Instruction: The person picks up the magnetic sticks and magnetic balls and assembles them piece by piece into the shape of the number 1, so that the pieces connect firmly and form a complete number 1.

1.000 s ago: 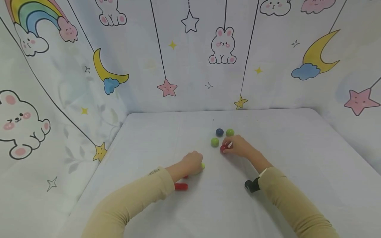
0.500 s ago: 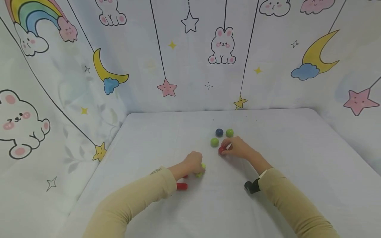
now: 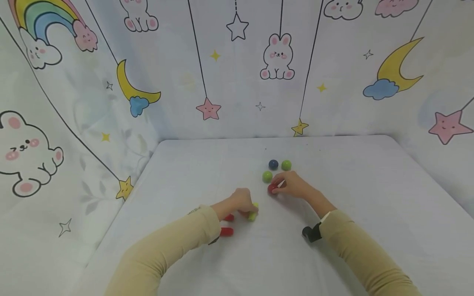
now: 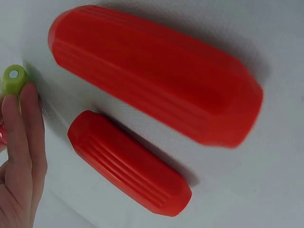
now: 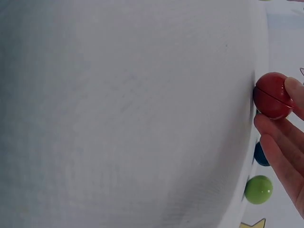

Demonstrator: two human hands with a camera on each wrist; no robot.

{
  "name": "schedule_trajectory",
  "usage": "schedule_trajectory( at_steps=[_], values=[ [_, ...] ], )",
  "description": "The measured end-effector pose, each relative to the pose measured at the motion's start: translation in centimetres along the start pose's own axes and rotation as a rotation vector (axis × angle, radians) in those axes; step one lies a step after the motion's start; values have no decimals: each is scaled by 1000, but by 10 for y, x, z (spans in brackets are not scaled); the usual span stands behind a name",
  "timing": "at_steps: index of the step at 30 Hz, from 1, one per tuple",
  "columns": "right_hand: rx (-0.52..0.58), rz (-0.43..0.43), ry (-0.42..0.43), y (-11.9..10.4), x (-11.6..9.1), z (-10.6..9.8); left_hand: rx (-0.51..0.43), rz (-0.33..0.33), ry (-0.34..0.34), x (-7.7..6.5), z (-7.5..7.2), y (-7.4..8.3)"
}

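Observation:
My left hand (image 3: 241,200) grips a yellow-green rod (image 3: 253,213) just over the table. In the left wrist view, a round metal spot shows on the end of that rod. Beneath my left wrist lie two red grooved rods (image 4: 156,73), side by side and partly covered by the arm in the head view. My right hand (image 3: 292,183) pinches a red ball (image 5: 271,95) between thumb and fingers, low at the table surface. A seam line runs around the ball. The two hands are a short way apart, with the red ball beyond and right of the rod.
Just behind the red ball, a dark blue ball (image 3: 273,164) and two green balls, a nearer one (image 3: 267,176) and a farther one (image 3: 286,165), sit on the white-covered table (image 3: 200,164). A printed curtain (image 3: 244,82) hangs along the back edge.
My right hand has drawn the red ball leftward and nearer, toward the rod. In my left hand the yellow-green rod has shifted slightly right, and more of it shows.

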State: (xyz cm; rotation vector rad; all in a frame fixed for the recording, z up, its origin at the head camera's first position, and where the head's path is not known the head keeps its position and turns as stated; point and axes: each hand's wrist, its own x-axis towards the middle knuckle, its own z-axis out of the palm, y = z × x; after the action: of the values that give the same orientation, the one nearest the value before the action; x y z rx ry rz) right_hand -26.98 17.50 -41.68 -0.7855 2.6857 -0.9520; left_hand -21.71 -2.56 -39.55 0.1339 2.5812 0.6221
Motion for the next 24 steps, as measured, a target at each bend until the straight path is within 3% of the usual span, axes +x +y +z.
schedule_trajectory(
  at_steps=[16,24],
  values=[
    [32,43,-14,-13,2,8,-256,-102,-74,4,1,3],
    [51,24,-18,-14,6,13,-326,-88,-69,3,4,6]
  ],
)
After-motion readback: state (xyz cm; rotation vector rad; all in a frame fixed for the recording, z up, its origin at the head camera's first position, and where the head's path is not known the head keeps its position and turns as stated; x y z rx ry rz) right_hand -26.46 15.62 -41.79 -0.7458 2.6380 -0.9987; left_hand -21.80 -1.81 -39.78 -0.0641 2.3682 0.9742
